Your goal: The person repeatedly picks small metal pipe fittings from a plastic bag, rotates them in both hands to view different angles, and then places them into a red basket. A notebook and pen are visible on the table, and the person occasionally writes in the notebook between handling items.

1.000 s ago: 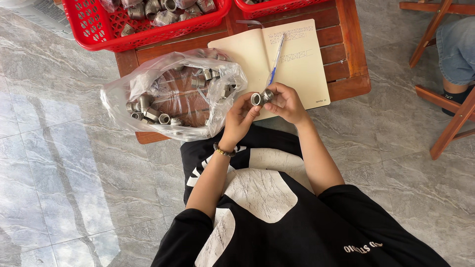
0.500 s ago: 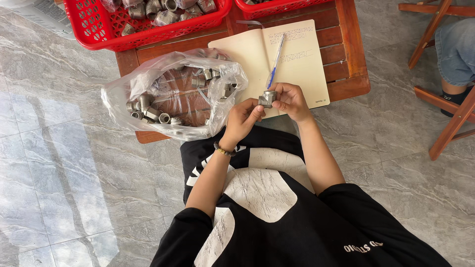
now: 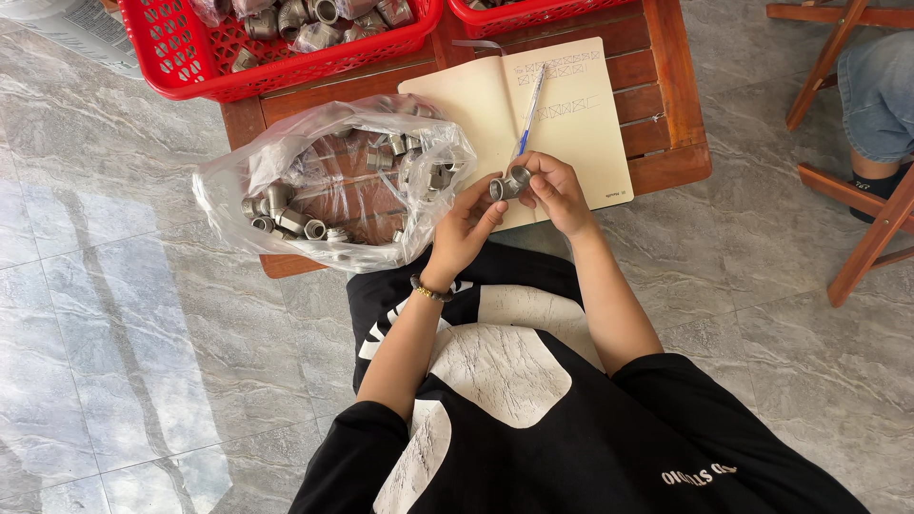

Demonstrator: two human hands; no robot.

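Both hands meet over the open notebook (image 3: 562, 105) at the table (image 3: 666, 143) edge. The right hand (image 3: 557, 195) pinches a small metal fitting (image 3: 509, 184) in curled fingers; the left hand (image 3: 466, 228) closes fingertips on its other end. A clear bag (image 3: 324, 181) of fittings lies just beside, a pen (image 3: 530, 109) on the notebook.

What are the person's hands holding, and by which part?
Both hands, left hand and right hand, hold a small grey metal pipe fitting between fingertips, one at each end.
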